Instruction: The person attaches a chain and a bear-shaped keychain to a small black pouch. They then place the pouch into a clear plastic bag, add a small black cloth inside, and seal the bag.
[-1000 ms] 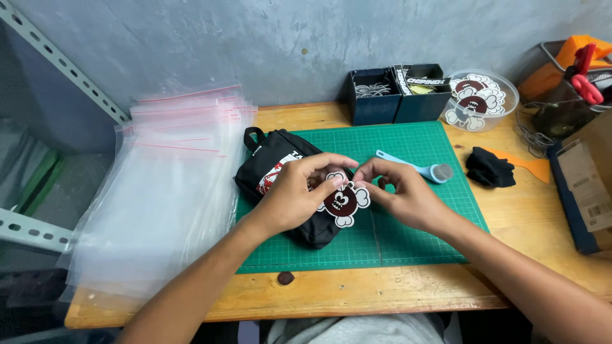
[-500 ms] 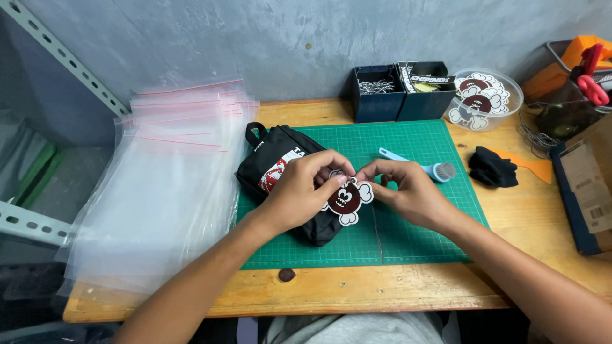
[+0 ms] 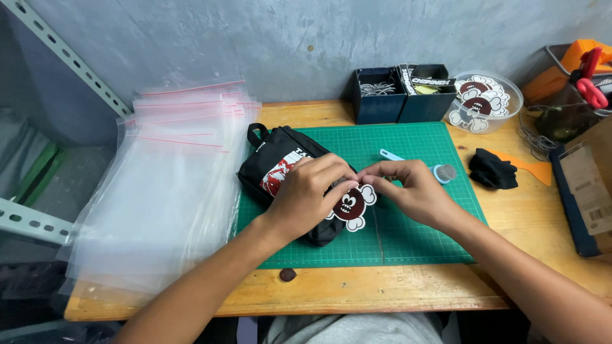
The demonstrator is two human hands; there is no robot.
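A black pouch (image 3: 274, 167) with a red and white print lies on the green cutting mat (image 3: 408, 236). My left hand (image 3: 312, 194) rests on the pouch's right end, fingers pinched near its top. My right hand (image 3: 411, 191) meets it from the right, fingertips pinched at the same spot. Under both hands lies a brown and white cartoon-shaped tag (image 3: 350, 207), attached near where the fingers meet. What exactly the fingertips pinch is hidden.
A stack of clear zip bags (image 3: 159, 185) covers the table's left side. A light blue tool (image 3: 440, 171) and a black cloth (image 3: 492, 171) lie right of my hands. Dark boxes (image 3: 398, 95), a clear bowl of tags (image 3: 484, 102) and a cardboard box (image 3: 590, 185) stand behind and right.
Both hands stay pinched over the pouch; the cartoon tag has shifted slightly as the fingers work at its top.
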